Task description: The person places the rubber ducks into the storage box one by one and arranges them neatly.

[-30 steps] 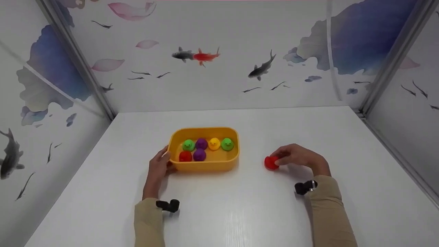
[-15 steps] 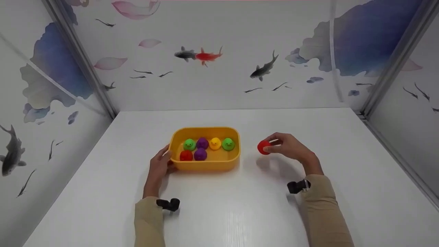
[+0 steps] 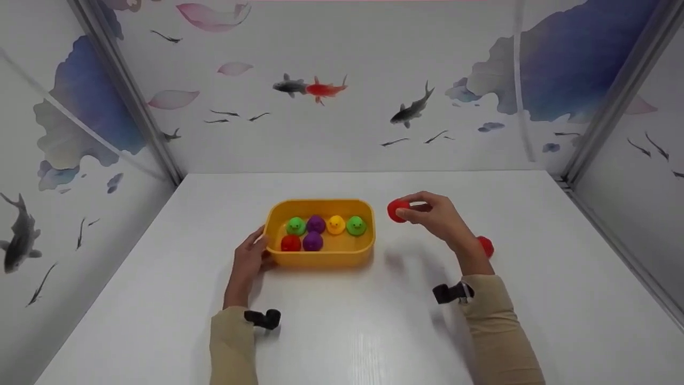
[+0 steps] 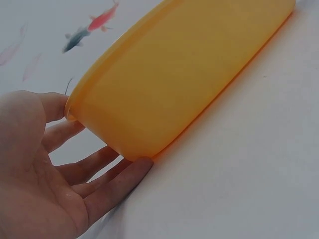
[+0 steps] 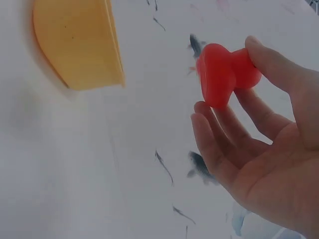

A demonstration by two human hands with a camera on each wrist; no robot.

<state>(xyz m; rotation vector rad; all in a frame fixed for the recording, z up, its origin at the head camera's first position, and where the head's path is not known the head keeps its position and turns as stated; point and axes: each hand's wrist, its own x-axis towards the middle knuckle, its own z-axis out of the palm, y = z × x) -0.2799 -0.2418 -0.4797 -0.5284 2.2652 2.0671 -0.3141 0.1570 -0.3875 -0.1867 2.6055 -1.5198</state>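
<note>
My right hand (image 3: 435, 214) pinches a red toy duck (image 3: 397, 210) between thumb and fingers, raised above the table to the right of a yellow plastic tub (image 3: 320, 259). The right wrist view shows the red duck's rounded body from close up. My left hand (image 3: 249, 259) holds the tub's left end, with fingers against its end wall, as the left wrist view shows. Inside the tub are two green ducks (image 3: 356, 225), two purple ducks (image 3: 312, 241), a yellow duck (image 3: 335, 224) and a red duck (image 3: 290, 243).
Another red toy (image 3: 485, 246) lies on the white table (image 3: 342, 321), partly hidden behind my right wrist. White panels (image 3: 224, 144) painted with fish and petals stand at the back and both sides.
My right hand has lifted the red duck off the table and carried it leftward and away from me. The red toy behind my wrist has come into view. My left hand stays at the tub.
</note>
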